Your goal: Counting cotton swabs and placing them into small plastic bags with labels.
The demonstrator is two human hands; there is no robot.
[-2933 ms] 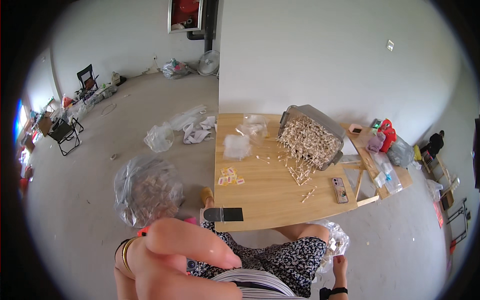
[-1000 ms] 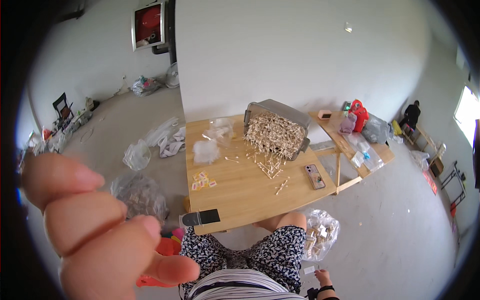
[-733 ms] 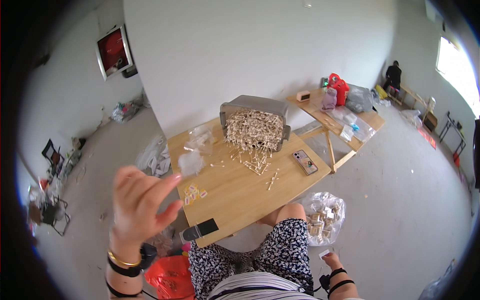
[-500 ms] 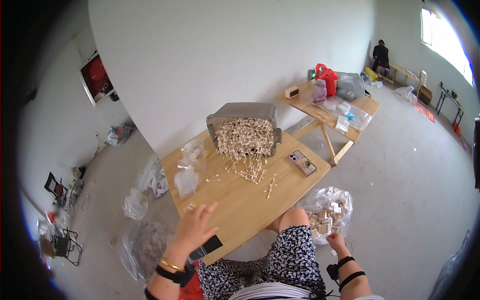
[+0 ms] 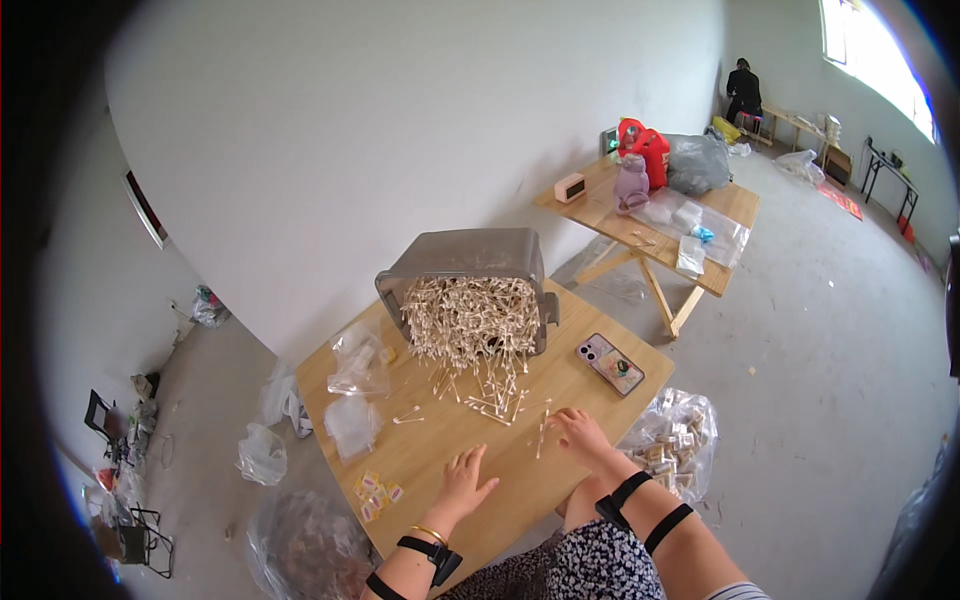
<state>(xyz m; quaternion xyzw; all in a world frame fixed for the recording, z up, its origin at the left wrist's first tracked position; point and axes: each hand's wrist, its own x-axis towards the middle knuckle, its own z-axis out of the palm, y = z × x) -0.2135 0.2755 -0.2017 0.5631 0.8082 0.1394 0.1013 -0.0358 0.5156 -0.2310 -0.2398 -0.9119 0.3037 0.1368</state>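
Observation:
A grey plastic bin [image 5: 455, 250] lies on its side on the wooden table [image 5: 590, 450]. Cotton swabs [image 5: 470, 315] fill it and spill from its mouth toward me. My left hand [image 5: 462, 490] hovers over the table's near part, fingers apart, holding nothing. Beside a few loose swabs [image 5: 542, 430] is my right hand [image 5: 583, 438], with fingers stretched loosely and nothing visible in them; whether it touches the swabs I cannot tell. Small yellow-and-white labels [image 5: 377, 494] lie left of my left hand. Clear plastic bags [image 5: 352, 428] rest at the table's left side.
A phone [image 5: 610, 364] lies near the table's right edge. On the floor to the right stands a clear bag of packed swabs [image 5: 680, 440]; another plastic bag [image 5: 305, 540] is at lower left. A second table [image 5: 560, 200] holds a red bag. A person [image 5: 743, 90] is far off.
My right hand has come up from beside the floor bag to over the table by the loose swabs. My left hand has moved right, uncovering the labels. The view has shifted.

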